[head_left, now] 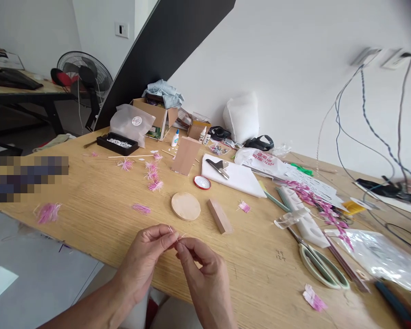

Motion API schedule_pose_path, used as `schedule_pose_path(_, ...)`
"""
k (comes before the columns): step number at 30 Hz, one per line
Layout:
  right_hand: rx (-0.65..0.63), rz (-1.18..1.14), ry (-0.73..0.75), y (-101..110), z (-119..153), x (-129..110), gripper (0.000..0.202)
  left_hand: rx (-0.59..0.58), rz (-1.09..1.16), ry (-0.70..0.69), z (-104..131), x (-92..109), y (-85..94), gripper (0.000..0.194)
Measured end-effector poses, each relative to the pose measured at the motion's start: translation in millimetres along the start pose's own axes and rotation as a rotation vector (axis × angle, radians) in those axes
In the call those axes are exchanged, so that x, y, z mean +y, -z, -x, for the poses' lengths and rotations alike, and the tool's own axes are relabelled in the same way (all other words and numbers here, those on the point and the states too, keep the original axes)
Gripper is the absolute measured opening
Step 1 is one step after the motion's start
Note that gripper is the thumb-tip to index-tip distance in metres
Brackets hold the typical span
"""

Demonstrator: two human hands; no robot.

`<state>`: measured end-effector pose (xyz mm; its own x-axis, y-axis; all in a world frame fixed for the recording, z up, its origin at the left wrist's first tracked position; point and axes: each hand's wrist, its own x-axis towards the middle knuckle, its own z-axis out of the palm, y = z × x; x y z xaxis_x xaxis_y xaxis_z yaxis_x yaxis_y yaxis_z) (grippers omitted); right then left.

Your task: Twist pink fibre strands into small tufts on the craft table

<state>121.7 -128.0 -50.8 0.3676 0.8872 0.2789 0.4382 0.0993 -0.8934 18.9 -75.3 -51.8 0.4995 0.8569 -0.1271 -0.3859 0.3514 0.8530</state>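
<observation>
My left hand point(145, 256) and my right hand point(205, 272) meet at the table's front edge, thumbs and forefingers pinched close together. Thin pale strands point(171, 230) stick out from between the fingertips of both hands; the rest of them is hidden. Just beyond lie a round wooden disc point(185, 206), a wooden block point(219, 216) and a small pink bundle point(141, 209). Further back are several pink-and-white tassels point(155, 184), with another tassel point(49, 213) near the left edge. A pink-and-white piece point(244, 206) lies right of the block.
Scissors point(324, 267) with pale green handles lie at the right, near plastic bags and a pink ribbon point(304, 193). Behind are an upright wooden board point(185, 156), a red-rimmed lid point(202, 183), a clip point(218, 168) on white foam, glue bottles and a black tray point(117, 145).
</observation>
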Motion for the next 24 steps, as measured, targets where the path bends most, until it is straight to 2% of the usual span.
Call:
schedule_pose_path(7,-0.001,0.01,0.005,0.5,1.1,2.5,0.018,0.022,0.013,0.004,-1.5,-0.8,-0.7,0.018)
schedule_pose_path(12,-0.043,0.004,-0.066,1.5,1.6,-0.2,0.014,0.052,0.024,0.004,-1.2,-1.8,-0.4,0.017)
schedule_pose_path(19,-0.054,0.062,-0.062,0.9,-1.0,0.6,0.022,0.016,-0.01,-0.016,0.4,-2.7,0.5,0.017)
schedule_pose_path(22,-0.088,0.15,-0.036,7.1,-6.1,-2.0,0.023,-0.024,-0.148,-0.045,-2.3,2.9,11.5,0.018)
schedule_pose_path(24,-0.122,0.231,-0.009,12.1,-10.9,-5.3,0.025,-0.083,-0.354,-0.132,-5.7,10.7,21.0,0.027)
